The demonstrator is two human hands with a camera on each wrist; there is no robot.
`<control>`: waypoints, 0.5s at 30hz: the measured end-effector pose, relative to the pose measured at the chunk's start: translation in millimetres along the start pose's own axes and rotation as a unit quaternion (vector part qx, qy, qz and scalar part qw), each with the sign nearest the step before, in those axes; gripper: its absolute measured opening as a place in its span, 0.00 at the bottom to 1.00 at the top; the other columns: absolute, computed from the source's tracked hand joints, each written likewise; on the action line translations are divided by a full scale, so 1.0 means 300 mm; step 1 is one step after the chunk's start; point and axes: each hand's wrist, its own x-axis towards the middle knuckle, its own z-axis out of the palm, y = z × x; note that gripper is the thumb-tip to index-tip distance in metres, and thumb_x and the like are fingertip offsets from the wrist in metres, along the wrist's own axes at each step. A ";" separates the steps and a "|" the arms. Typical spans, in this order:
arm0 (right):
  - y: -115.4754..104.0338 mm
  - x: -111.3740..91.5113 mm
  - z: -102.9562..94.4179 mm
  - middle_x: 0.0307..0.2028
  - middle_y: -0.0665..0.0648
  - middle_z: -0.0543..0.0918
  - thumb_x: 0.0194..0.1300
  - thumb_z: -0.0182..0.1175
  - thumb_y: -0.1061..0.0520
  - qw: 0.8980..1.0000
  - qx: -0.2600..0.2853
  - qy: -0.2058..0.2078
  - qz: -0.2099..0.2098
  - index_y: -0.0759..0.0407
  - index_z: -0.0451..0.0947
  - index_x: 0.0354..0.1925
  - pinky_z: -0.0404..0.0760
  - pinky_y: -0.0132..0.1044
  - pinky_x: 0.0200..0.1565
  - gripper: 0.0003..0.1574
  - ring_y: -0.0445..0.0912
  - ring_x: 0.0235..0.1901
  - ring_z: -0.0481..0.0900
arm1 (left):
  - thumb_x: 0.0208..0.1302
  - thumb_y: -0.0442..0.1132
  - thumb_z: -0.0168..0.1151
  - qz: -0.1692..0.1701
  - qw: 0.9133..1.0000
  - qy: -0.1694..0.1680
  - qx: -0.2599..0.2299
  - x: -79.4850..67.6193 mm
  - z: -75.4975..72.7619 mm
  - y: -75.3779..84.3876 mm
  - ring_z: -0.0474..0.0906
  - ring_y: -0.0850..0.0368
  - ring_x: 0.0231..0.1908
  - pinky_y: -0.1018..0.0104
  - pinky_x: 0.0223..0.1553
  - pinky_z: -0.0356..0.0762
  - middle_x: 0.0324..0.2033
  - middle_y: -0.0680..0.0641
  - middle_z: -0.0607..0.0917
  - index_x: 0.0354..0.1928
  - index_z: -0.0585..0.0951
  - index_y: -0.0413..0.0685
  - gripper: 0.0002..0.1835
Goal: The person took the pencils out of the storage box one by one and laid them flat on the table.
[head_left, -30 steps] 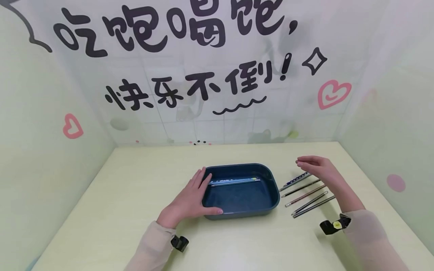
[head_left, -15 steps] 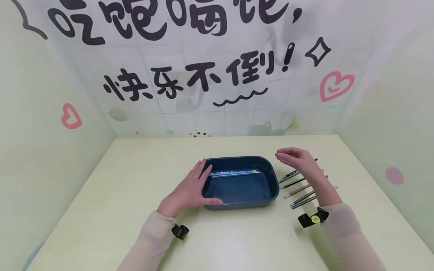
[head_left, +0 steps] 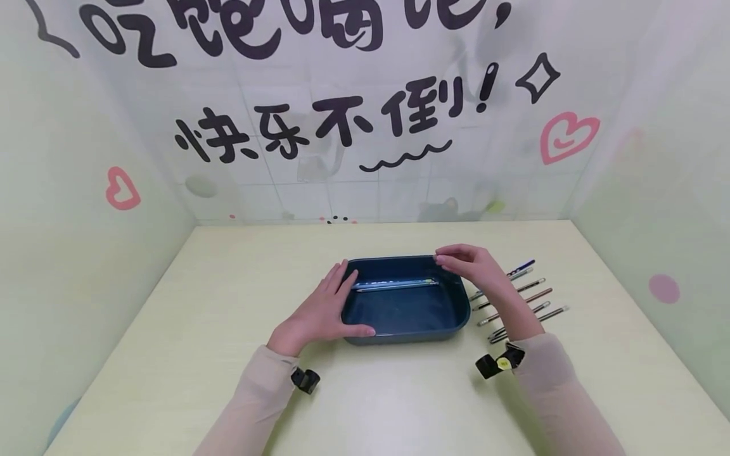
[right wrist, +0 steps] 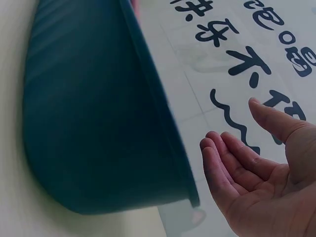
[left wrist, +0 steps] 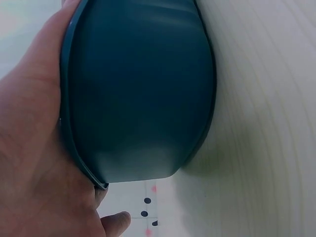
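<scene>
A dark blue rectangular tray (head_left: 416, 337) with rounded corners stands on the table. Light blue pencils (head_left: 393, 287) lie along the back inside it. My left hand (head_left: 316, 313) spans the tray's left end, thumb laid over the front rim and straight fingers at the back left corner. In the left wrist view the palm side of that left hand (left wrist: 39, 148) runs along the rim. My right hand (head_left: 467, 261) is above the tray's back right corner. Its fingers (right wrist: 239, 163) are loosely bent, with thumb apart and nothing between them in the right wrist view.
Several pencils (head_left: 542, 296) lie in a slanting row on the table right of the tray, partly under my right forearm. A white wall sheet (head_left: 342, 196) with black lettering closes the back, and pale panels (head_left: 656, 209) stand at both sides.
My right hand has moved left from over the loose pencils to the tray's back right corner. The left hand stays at the tray's left end, and the head view has tilted slightly.
</scene>
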 end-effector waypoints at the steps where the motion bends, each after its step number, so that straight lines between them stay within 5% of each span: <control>1: -0.002 0.003 0.008 0.57 0.62 0.82 0.71 0.61 0.50 1.000 -0.003 -0.001 0.002 0.66 0.75 0.61 0.79 0.21 0.52 0.28 0.44 0.52 0.83 | 0.51 0.72 0.68 0.000 1.000 0.000 0.000 0.000 -0.003 0.000 0.33 0.42 0.80 0.42 0.78 0.48 0.80 0.41 0.37 0.80 0.47 0.46 0.65; 15: 0.007 0.025 0.095 0.54 0.63 0.85 0.70 0.62 0.49 0.999 -0.044 -0.014 0.001 0.65 0.78 0.59 0.81 0.41 0.57 0.27 0.46 0.51 0.82 | 0.50 0.72 0.68 -0.002 1.000 0.002 0.010 -0.003 -0.007 -0.002 0.34 0.42 0.80 0.42 0.77 0.50 0.80 0.41 0.39 0.80 0.48 0.46 0.65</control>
